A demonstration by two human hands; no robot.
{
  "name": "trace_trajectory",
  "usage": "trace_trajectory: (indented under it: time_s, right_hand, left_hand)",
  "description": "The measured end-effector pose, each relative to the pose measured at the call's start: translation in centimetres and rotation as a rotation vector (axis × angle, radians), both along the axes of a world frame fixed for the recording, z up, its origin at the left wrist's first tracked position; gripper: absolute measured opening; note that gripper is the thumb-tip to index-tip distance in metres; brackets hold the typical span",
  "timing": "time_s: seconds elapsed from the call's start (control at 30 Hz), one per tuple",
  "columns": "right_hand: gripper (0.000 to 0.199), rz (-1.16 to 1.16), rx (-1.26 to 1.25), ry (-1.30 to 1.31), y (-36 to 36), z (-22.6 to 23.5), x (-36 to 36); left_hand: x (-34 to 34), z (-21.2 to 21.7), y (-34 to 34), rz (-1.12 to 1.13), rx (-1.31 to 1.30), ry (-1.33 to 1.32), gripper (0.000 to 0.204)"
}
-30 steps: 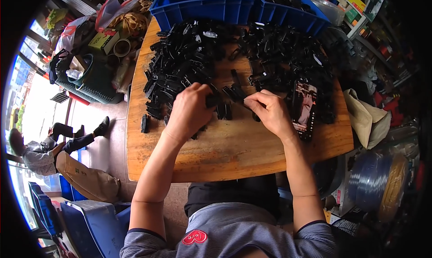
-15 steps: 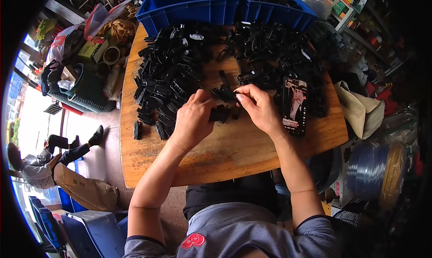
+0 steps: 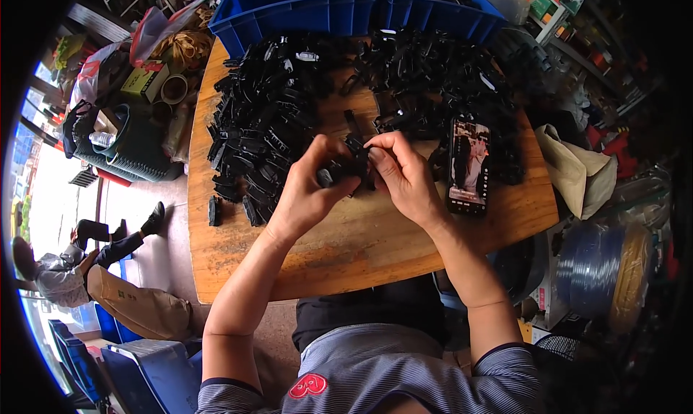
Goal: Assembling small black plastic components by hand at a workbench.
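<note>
Your left hand and right hand meet above the middle of the wooden surface, fingers of both clamped on one small black plastic part held between them. A heap of black plastic parts lies just beyond your left hand. A phone with a lit screen rests beside your right hand. Two blue bins stand at the surface's far edge.
</note>
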State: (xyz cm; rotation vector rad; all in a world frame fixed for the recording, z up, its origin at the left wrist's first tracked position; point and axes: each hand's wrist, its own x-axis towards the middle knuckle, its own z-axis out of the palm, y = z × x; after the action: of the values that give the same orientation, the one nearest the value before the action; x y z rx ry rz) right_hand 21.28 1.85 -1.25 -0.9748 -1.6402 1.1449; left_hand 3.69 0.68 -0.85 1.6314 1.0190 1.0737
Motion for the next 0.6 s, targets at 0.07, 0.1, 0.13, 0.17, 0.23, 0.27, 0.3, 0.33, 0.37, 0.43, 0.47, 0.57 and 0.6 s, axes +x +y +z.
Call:
trace_trajectory:
  time_s: [0.07, 0.1, 0.13, 0.17, 0.23, 0.27, 0.3, 0.33, 0.37, 0.43, 0.47, 0.57, 0.6]
  right_hand:
    - [0.015, -0.025, 0.162, 0.034, 0.5, -1.1, -0.3]
    - [0.015, -0.042, 0.323, 0.07, 0.7, -1.4, -0.7]
    - [0.015, -0.039, 0.322, 0.071, 0.6, -1.4, -0.5]
    - [0.015, -0.029, 0.24, 0.058, 0.5, -1.1, -0.3]
    - [0.016, -0.006, 0.159, 0.048, 0.2, -0.5, -0.1]
    - [0.016, -0.011, 0.055, 0.065, 0.0, -0.2, 0.0]
    - [0.016, -0.018, -0.048, 0.08, -0.2, 0.0, 0.1]
    - [0.016, -0.012, -0.048, 0.08, -0.2, 0.3, 0.1]
    - [0.017, -0.049, 0.046, 0.056, -0.2, 0.5, 0.1]
    - [0.022, -0.057, 0.034, 0.079, -0.4, 0.8, 0.3]
    - [0.022, -0.051, 0.032, 0.078, -0.3, 0.7, 0.3]
    - [0.021, -0.045, -0.003, 0.074, -0.1, 0.2, 0.5]
    - [0.019, 0.001, -0.055, 0.175, 0.1, 0.0, 0.5]
  left_hand:
    - [0.2, 0.2, 0.2, 0.008, -0.131, -0.169, 0.031]
    - [0.1, 0.5, 0.2, -0.015, -0.166, -0.188, 0.033]
    - [0.1, 0.5, 0.2, -0.012, -0.166, -0.188, 0.033]
    - [0.0, 0.4, 0.2, -0.026, -0.219, -0.176, 0.033]
    - [-0.2, 0.5, 0.2, -0.028, -0.268, -0.164, 0.034]
    - [-0.2, 0.4, 0.2, -0.029, -0.24, -0.143, 0.034]
    - [-0.1, 0.3, 0.2, -0.033, -0.212, -0.122, 0.034]
    - [-0.1, 0.4, 0.2, -0.027, -0.211, -0.123, 0.034]
    - [0.0, 0.5, 0.2, -0.036, -0.202, -0.106, 0.033]
    - [0.0, 0.5, 0.2, -0.049, -0.168, -0.089, 0.032]
    - [-0.1, 0.4, 0.2, -0.044, -0.169, -0.089, 0.032]
    - [-0.1, 0.5, 0.1, -0.061, -0.141, -0.103, 0.031]
    - [-0.1, 0.6, 0.1, -0.06, -0.143, -0.076, 0.032]
